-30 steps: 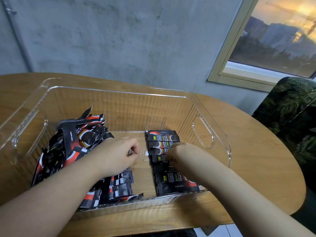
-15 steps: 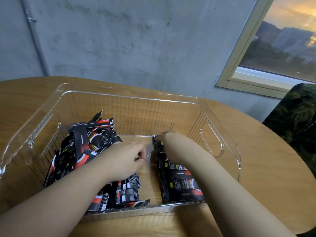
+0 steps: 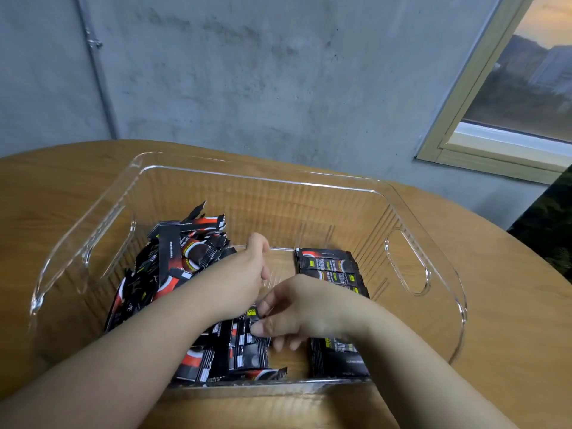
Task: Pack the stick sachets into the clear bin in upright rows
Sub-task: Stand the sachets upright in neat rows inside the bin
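Looks maybe a third done: one tidy row of stick sachets [image 3: 332,267] lines the right of the clear bin [image 3: 257,178], a loose heap [image 3: 167,267] waits left, the right hand [image 3: 305,311] pinches a sachet near-centre, and the left hand [image 3: 247,270] hovers loosely curled, apparently empty.

Looks like room in home or flat, not workshop. Bare grey concrete wall [image 3: 247,72] with thin pipe [image 3: 96,75] running down it. Rounded wooden table [image 3: 501,298] stands against wall. Window [image 3: 523,88] with pale frame at right, building and evening sky outside. Dark chair with leaf-pattern fabric [image 3: 548,233] at table's right edge. No machines or shop shelves visible.
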Demonstrator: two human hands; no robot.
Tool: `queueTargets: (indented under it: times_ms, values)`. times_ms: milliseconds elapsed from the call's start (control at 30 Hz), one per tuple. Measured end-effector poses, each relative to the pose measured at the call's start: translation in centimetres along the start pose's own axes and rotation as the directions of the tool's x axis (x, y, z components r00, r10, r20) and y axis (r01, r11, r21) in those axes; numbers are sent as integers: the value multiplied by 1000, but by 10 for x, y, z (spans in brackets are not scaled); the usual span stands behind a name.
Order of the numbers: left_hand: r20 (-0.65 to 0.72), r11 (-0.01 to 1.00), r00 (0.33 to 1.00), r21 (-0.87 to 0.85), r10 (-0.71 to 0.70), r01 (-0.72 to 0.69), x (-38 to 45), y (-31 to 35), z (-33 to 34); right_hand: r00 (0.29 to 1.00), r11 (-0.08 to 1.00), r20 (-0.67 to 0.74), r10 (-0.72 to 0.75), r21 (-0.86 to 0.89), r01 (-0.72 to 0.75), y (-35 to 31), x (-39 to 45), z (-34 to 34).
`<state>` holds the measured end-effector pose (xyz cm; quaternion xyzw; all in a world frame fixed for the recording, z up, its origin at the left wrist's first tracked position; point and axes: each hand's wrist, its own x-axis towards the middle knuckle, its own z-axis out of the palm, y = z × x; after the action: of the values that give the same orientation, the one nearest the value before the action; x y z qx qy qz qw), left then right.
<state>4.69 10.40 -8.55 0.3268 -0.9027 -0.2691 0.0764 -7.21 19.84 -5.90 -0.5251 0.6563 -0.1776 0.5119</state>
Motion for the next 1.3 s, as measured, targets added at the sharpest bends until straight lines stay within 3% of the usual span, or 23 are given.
queueTargets:
  times_ms: [267,433,533,600,733,867,933,1033,1100,1200,1300]
  values:
    - [-11,1000,1000,19,-3,3,-1,2,-2,991,997,-134,-6,81,17,6,6,15]
    - [-34,1000,999,-6,-6,6,0,-2,-1,975,997,-220,-41,-66,27,6,10,16]
    - [-19,999,1000,-46,0,-1,1,-3,-2,951,998,-307,18,68,3,2,10,12]
    - [-20,998,1000,-59,-8,7,0,-1,-3,902,987,-431,31,156,41,2,9,4]
    - [4,1000,1000,-18,-16,16,-2,7,-6,735,984,-677,38,153,90,12,10,-14]
    - [2,999,999,-24,-40,40,-4,8,-7,673,912,-723,157,367,181,19,12,-24]
    - [-12,997,998,-54,-62,61,-4,9,-6,658,907,-731,181,382,174,24,15,-26]
    - [-29,991,996,-109,-86,82,-3,12,-7,567,999,-824,27,43,15,27,11,-27]
    - [-47,983,994,-159,-96,87,-3,12,-8,525,947,-822,-222,-310,-85,23,4,-24]
    - [-62,973,993,-215,-101,86,-4,12,-8,609,758,-628,-483,-648,-67,13,3,-18]
    - [-79,979,994,-195,-77,60,-4,12,-7,691,667,-490,-531,-745,-16,10,12,-14]
